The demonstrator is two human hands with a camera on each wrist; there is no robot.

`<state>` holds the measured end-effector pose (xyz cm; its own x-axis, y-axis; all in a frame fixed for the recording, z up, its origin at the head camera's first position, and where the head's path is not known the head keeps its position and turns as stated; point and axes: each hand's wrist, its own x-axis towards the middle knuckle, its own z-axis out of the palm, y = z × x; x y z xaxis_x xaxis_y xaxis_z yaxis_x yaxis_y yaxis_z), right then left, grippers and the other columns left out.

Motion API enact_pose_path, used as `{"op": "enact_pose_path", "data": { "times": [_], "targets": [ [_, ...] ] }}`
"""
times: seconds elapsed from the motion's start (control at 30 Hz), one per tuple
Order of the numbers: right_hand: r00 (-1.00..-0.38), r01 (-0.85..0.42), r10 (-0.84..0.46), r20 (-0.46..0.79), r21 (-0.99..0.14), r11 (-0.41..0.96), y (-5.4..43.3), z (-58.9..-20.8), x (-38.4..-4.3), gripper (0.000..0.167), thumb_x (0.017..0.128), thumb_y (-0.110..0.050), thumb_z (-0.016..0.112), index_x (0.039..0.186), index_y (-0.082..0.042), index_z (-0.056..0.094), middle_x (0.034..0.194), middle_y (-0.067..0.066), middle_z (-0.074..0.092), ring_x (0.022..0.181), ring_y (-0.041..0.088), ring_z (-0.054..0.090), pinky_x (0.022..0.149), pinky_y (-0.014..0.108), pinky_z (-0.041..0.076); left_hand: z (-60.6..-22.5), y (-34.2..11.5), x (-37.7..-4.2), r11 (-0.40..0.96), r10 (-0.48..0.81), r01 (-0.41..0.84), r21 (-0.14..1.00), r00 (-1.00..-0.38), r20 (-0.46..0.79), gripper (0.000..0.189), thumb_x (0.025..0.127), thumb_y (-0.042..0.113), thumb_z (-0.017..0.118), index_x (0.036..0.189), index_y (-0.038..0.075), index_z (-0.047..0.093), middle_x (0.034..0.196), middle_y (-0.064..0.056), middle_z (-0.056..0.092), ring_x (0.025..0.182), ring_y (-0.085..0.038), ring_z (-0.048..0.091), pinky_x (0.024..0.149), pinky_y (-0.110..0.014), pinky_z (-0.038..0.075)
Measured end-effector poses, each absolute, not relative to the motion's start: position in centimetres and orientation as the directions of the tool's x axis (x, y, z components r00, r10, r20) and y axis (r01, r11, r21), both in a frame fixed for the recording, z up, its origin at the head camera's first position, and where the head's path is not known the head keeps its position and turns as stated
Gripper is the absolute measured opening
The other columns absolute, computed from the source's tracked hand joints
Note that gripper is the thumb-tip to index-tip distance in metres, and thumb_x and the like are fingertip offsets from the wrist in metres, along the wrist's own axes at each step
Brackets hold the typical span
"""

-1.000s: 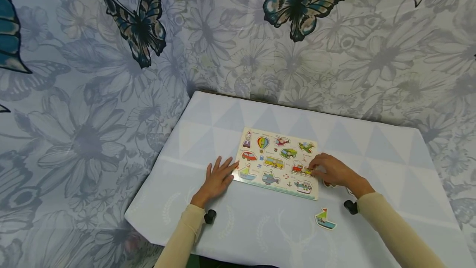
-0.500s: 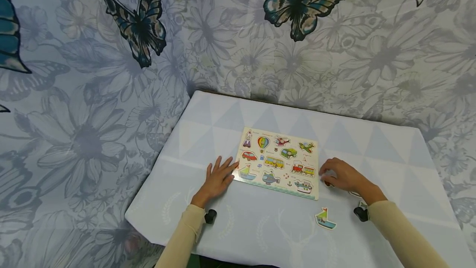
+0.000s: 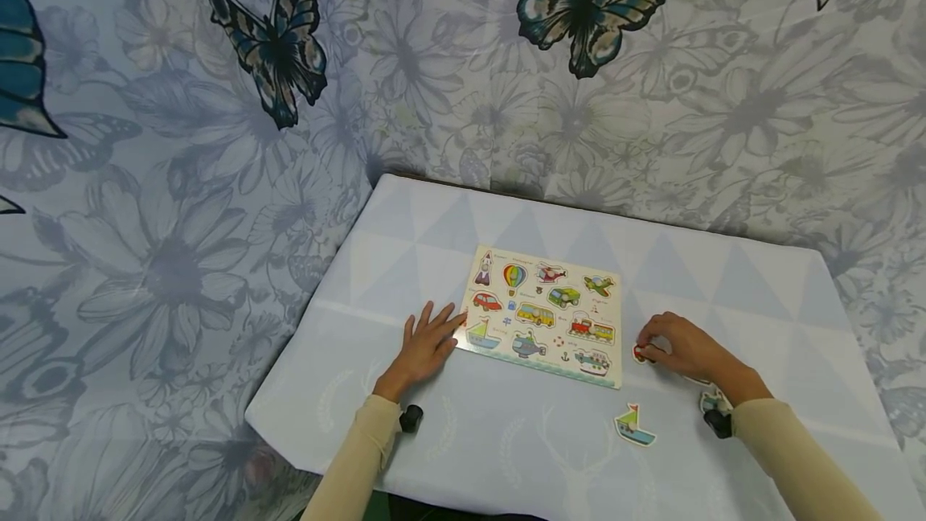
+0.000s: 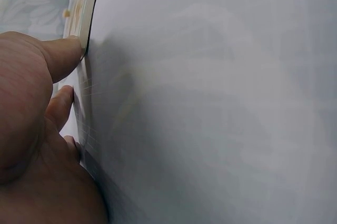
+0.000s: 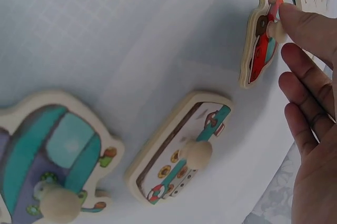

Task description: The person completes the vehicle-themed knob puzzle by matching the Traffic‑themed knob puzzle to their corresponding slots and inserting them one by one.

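Observation:
A wooden knob puzzle board [image 3: 538,376] with pictures of vehicles lies on the table. My left hand [image 3: 425,350] rests beside its left edge with fingers spread; in the left wrist view the thumb [image 4: 66,55] touches the board's edge. To the right of the board, my right hand [image 3: 673,344] pinches the wooden knob of a red car puzzle piece [image 5: 263,42], thumb at the knob and the other fingers curled behind. In the head view the fingers cover most of that piece.
A sailboat piece [image 3: 635,428] lies in front of the board's right corner. Under the right forearm are a ship piece [image 5: 168,163] and a teal-and-purple submarine piece [image 5: 76,142], both with knobs. A butterfly-patterned wall covering [image 3: 463,87] stands behind the table [image 3: 579,457].
My right hand has left the train picture on the board and moved right and toward me to the red car piece. The left hand stays in place.

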<state>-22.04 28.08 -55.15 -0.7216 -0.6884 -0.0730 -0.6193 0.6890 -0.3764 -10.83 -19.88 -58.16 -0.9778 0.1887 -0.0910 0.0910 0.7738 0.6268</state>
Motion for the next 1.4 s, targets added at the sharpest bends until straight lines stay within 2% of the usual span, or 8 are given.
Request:
{"op": "enact_pose_path", "data": {
  "times": [0.2,0.37,0.6,0.87,1.1,1.4],
  "targets": [
    [-0.738,-0.572,-0.658,-0.151,-0.377,0.728,28.11,-54.91,-21.98,0.013,0.087,-0.017,0.077,0.091,-0.028,0.071,0.092,-0.016,0.062,0.088,0.011,0.052,0.077,0.036,0.047,-58.11,-20.02,-10.88,0.777,0.187,0.084,0.624,-0.977,-0.101,0.047,0.105,0.028,0.050,0.151,0.018,0.047,0.163,-0.011,0.033,0.153,-0.045,0.009,0.116,-0.070,0.004],
    [-0.736,-0.575,-0.658,-0.162,-0.365,0.732,27.90,-54.82,-22.30,0.013,0.087,-0.013,0.076,0.093,-0.024,0.072,0.091,-0.015,0.063,0.086,0.010,0.051,0.076,0.034,0.048,-58.15,-20.12,-11.16,0.784,0.184,0.078,0.615,-0.977,-0.110,0.048,0.106,0.030,0.049,0.153,0.021,0.045,0.164,-0.008,0.031,0.154,-0.043,0.006,0.117,-0.069,0.003],
    [-0.739,-0.560,-0.649,-0.183,-0.368,0.742,28.06,-54.61,-22.49,0.014,0.088,-0.013,0.075,0.094,-0.025,0.072,0.091,-0.015,0.061,0.085,0.009,0.049,0.074,0.031,0.048,-58.07,-19.96,-11.27,0.777,0.187,0.089,0.623,-0.978,-0.093,0.047,0.105,0.028,0.050,0.151,0.018,0.047,0.162,-0.012,0.034,0.154,-0.045,0.009,0.115,-0.070,0.005],
    [-0.734,-0.569,-0.660,-0.159,-0.385,0.726,28.27,-54.98,-22.34,0.015,0.088,-0.012,0.076,0.094,-0.025,0.072,0.090,-0.016,0.061,0.084,0.009,0.049,0.072,0.029,0.046,-58.35,-20.01,-11.23,0.779,0.190,0.087,0.621,-0.976,-0.102,0.048,0.105,0.030,0.049,0.152,0.020,0.045,0.163,-0.009,0.032,0.154,-0.044,0.007,0.116,-0.070,0.004],
    [-0.731,-0.568,-0.659,-0.178,-0.376,0.732,28.17,-55.00,-22.37,0.013,0.088,-0.013,0.075,0.096,-0.023,0.072,0.092,-0.014,0.063,0.086,0.009,0.050,0.075,0.032,0.049,-58.67,-20.15,-11.19,0.785,0.194,0.078,0.615,-0.973,-0.124,0.049,0.106,0.032,0.048,0.154,0.023,0.043,0.165,-0.007,0.030,0.155,-0.041,0.005,0.117,-0.068,0.003],
    [-0.724,-0.586,-0.674,-0.148,-0.385,0.713,27.83,-54.45,-22.46,0.014,0.088,-0.010,0.075,0.097,-0.020,0.072,0.090,-0.014,0.063,0.083,0.009,0.052,0.073,0.032,0.048,-58.66,-20.12,-11.29,0.783,0.192,0.089,0.615,-0.976,-0.103,0.048,0.106,0.029,0.049,0.153,0.021,0.045,0.164,-0.008,0.031,0.154,-0.043,0.007,0.117,-0.068,0.004]
  ]
}}
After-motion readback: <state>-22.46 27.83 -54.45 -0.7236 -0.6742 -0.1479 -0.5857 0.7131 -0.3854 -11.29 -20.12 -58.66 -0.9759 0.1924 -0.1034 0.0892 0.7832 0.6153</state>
